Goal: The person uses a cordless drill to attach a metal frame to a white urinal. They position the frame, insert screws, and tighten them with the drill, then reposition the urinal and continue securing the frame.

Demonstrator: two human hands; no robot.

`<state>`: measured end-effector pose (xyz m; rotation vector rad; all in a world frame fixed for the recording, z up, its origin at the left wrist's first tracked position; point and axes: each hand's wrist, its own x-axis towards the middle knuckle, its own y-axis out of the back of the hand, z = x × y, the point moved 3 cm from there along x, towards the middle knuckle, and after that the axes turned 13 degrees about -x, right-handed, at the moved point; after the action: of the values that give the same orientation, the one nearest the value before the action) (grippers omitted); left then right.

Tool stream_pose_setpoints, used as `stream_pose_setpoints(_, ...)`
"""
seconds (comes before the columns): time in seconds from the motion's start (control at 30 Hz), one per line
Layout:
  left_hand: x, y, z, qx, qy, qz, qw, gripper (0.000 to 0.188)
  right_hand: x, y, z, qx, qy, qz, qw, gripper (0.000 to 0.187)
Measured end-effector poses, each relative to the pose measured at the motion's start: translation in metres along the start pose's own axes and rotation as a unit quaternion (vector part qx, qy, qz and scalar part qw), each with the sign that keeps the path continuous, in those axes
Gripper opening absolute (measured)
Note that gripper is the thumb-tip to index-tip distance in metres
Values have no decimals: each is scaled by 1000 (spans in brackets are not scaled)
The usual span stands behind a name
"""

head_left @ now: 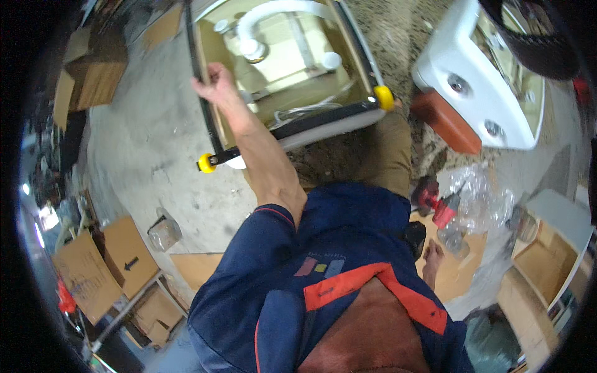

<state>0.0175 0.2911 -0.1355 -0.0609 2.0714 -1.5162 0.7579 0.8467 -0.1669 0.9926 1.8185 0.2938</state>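
Observation:
In front of me lies a large white tub-like shell (314, 53), its cream inner side facing up. A white bent pipe (249, 22) and thin pale tubing (305, 112) show in it. A black frame (323, 118) with yellow end caps (384, 98) surrounds it. My left hand (216, 85) is at the frame's left bar, fingers curled; what they hold, if anything, is unclear. My right hand (433, 253) hangs low at my right side, blurred, below a red cordless drill (443, 212). A gap separates hand and drill.
At the right, a white moulded piece with chrome fittings (460, 84) leans by a reddish-brown block (444, 121). Clear plastic wrapping (479, 193) lies near the drill. Cardboard boxes (102, 267) stand at the left, with a clear cup-like container (164, 233) on the floor.

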Motion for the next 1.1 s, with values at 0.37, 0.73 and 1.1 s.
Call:
stream_pose_setpoints(0.37, 32, -14, 15, 35, -40, -2, 999, 47, 57, -81, -39, 52, 113, 48, 991, 75)
stream_pose_setpoints(0.73, -40, -12, -37, -64, -74, -44, 994, 39, 102, -109, -79, 257, 181, 54, 948, 52)
stream_pose_setpoints(1.1, -56, -19, -47, -120, -14, -24, 992, 52, -8, 1, -135, 268, 190, 23, 944, 49)
